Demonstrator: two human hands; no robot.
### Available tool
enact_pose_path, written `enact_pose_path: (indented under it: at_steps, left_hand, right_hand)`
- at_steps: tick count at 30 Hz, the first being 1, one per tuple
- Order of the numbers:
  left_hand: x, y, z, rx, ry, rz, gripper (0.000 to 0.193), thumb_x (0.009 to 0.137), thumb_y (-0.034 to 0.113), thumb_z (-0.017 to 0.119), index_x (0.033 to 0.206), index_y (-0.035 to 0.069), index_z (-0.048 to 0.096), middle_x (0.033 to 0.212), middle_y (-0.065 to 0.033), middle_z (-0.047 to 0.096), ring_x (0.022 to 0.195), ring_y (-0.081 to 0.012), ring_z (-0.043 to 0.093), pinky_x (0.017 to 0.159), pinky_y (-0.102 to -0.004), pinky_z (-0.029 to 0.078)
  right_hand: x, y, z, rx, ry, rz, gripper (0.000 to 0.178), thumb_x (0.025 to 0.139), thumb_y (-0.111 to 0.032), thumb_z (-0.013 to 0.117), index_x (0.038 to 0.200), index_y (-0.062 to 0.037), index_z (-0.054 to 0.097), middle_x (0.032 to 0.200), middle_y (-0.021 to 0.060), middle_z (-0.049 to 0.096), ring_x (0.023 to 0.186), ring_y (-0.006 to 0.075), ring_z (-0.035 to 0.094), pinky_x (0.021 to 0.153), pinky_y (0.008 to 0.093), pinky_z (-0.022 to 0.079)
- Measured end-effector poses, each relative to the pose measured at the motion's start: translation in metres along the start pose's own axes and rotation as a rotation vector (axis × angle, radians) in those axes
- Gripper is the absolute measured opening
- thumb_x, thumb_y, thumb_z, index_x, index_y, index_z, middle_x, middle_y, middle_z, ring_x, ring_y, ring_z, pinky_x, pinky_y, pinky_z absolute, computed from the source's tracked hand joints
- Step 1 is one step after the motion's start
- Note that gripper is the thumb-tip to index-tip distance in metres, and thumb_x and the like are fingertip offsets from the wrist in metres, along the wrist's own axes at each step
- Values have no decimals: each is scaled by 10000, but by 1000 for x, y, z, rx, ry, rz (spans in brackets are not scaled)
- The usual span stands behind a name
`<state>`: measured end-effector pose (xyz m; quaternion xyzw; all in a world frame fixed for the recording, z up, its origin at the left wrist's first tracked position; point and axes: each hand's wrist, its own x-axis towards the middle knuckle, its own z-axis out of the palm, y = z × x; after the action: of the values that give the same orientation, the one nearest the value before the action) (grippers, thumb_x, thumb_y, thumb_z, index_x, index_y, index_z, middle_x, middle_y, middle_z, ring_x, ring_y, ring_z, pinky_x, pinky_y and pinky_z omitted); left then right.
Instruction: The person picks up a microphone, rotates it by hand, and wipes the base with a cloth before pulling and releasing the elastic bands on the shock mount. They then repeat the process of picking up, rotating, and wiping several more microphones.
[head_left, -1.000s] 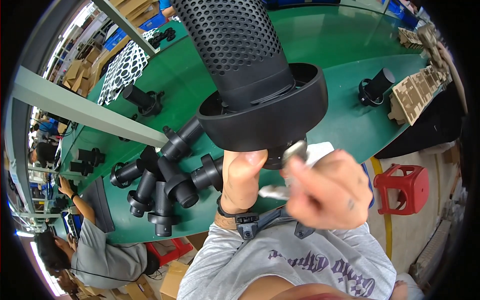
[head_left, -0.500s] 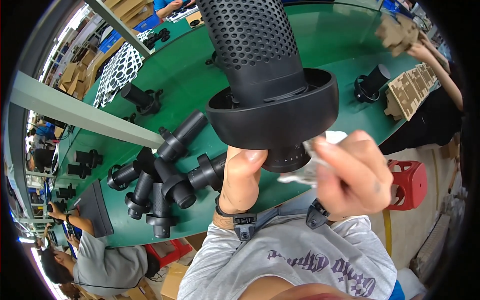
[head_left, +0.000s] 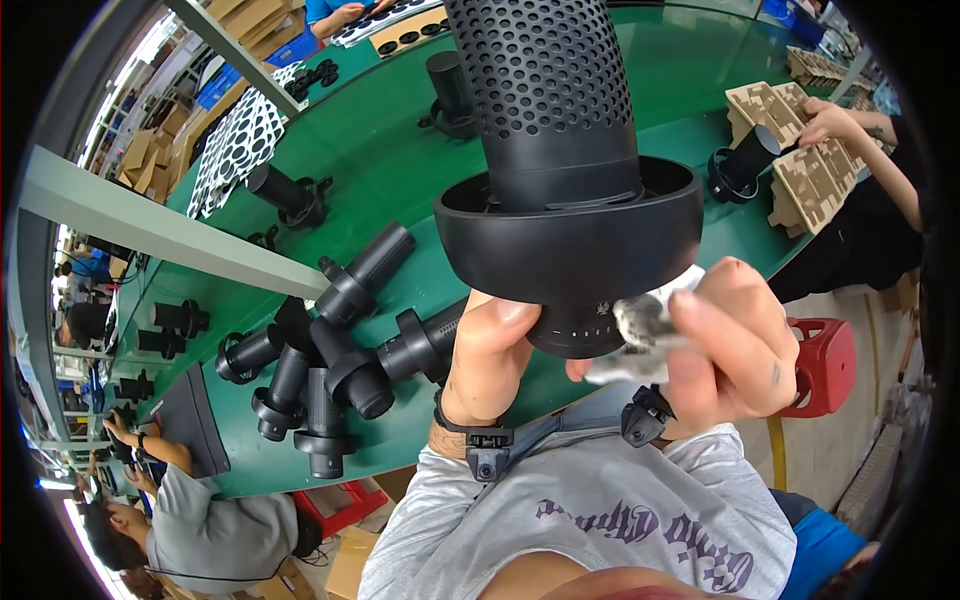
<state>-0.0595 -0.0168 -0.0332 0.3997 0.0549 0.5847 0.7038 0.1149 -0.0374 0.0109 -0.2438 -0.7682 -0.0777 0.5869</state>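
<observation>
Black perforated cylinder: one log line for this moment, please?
left hand: holds cylinder below wide ring; right hand: pinches smudged white cloth by lower end

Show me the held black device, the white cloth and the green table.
Black device (head_left: 565, 168): head view, smooth band below the holes.
White cloth (head_left: 645, 322): head view, smudged middle.
Green table (head_left: 685, 55): head view, bare far part.

head view faces down, hands (head_left: 742, 345) near

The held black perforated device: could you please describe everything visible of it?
The black device, matt like metal or plastic, is a round-holed cylinder, cropped above, in a wide ring above a narrower, pale-marked base. The left hand holds it perforated end up over the green table; a stained white cloth in the right hand seems to touch the base.
</observation>
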Motion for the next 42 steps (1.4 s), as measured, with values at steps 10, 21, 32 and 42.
enact_pose_path:
  at_steps: [10,21,32,42]
  left_hand:
    - [6,-2,2,3,-110,-58,567,883,360,380,1261,-57,446,1050,-250,615,653,-361,650,318,-361,480]
    - [2,-1,19,-16,80,66,381,926,267,401,1073,-35,582,1067,-118,632,957,-193,602,866,-310,470]
    - [3,-5,22,49,159,36,401,921,283,374,1035,-38,586,990,-115,638,847,-195,612,770,-331,492]
    - [12,3,10,139,-23,-146,660,885,463,343,1218,-95,457,912,-283,592,434,-194,518,378,-268,410]
  right_hand:
    - [1,-5,-7,-168,167,55,453,513,114,667,963,66,684,745,65,591,496,122,433,431,253,332]
    - [5,-15,16,-25,-21,34,306,637,41,744,934,56,671,671,48,543,516,149,482,445,258,325]
    - [6,-5,18,-89,28,-10,310,540,34,735,848,39,702,637,14,536,490,121,465,427,256,323]
    - [-15,-5,-2,-89,187,19,279,628,-2,724,907,14,713,597,1,472,425,114,396,397,255,271]
